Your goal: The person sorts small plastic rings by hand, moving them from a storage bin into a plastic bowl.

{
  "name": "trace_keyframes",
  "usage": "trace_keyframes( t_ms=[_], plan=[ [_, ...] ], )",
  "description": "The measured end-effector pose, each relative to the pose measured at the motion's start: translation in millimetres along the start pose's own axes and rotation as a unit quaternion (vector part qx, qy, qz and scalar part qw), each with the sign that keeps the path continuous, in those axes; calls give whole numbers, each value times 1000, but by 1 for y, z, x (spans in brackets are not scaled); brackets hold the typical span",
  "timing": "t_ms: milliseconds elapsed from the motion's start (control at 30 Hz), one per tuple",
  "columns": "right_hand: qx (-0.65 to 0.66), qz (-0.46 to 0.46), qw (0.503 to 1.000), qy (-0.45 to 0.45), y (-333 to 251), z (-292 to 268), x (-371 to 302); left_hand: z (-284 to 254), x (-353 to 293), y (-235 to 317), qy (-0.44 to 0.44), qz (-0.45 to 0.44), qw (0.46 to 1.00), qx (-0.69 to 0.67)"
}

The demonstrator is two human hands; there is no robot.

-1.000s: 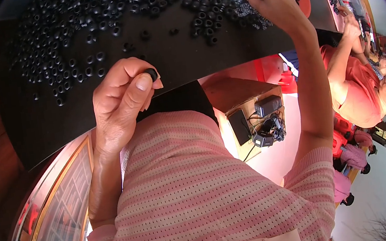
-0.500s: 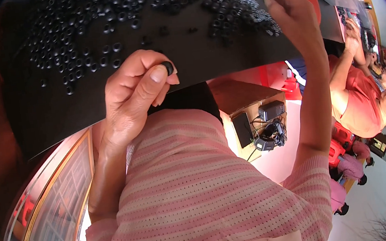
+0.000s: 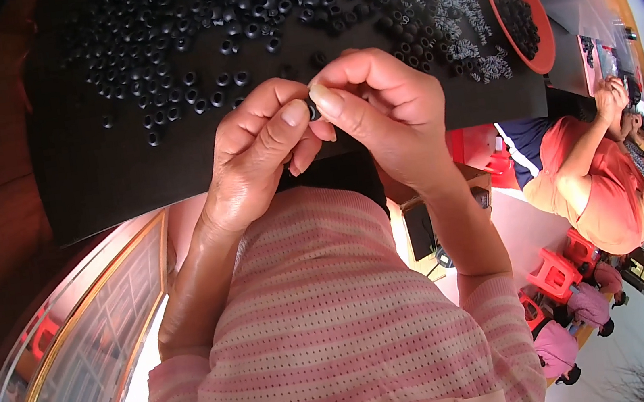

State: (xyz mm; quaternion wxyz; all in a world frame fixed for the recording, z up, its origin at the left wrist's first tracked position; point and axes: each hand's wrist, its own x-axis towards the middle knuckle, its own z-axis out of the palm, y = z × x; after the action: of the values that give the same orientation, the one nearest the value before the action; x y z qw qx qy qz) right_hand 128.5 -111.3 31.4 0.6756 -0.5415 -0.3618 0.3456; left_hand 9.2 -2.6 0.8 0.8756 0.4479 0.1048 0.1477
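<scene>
My left hand [image 3: 254,149] is closed, pinching a small round black hollow piece [image 3: 313,110] between thumb and fingertips just past the table's near edge. Against that piece comes my right hand [image 3: 391,106], its thumb and forefinger pressed together at the tip. Whatever the right fingertips hold is hidden. Beyond the hands, many loose black hollow pieces [image 3: 189,23] are spread over the dark table [image 3: 124,178]. Small silvery coiled pieces [image 3: 464,11] lie heaped to their right.
An orange bowl [image 3: 546,33] of dark pieces stands at the right. Past it sits a person in an orange top [image 3: 601,189]. Red stools [image 3: 556,276] and several people in pink are farther off. A wooden cabinet [image 3: 411,197] stands below the table.
My right hand has come from the silvery heap by the bowl, left and nearer, to meet my left hand at the black piece. My left hand keeps its pinch.
</scene>
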Motion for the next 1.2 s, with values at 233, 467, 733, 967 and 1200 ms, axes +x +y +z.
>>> trace_keyframes(
  t_ms=[233,467,733,967,1200],
  plan=[
    [-284,-271,918,52,18,6,2,-5,-2,-4,-7,31,999,-9],
    [-389,-319,864,29,25,5,-9,-3,2,-3,19,20,998,-57],
    [-433,-241,858,137,-14,-34,-13,-6,-2,-3,-19,37,999,-6],
    [-514,-162,840,66,-16,-63,-4,-6,-2,-2,-23,23,999,-18],
    [-722,-169,667,-70,-5,-43,13,-1,1,-2,-6,25,999,-23]
  ],
)
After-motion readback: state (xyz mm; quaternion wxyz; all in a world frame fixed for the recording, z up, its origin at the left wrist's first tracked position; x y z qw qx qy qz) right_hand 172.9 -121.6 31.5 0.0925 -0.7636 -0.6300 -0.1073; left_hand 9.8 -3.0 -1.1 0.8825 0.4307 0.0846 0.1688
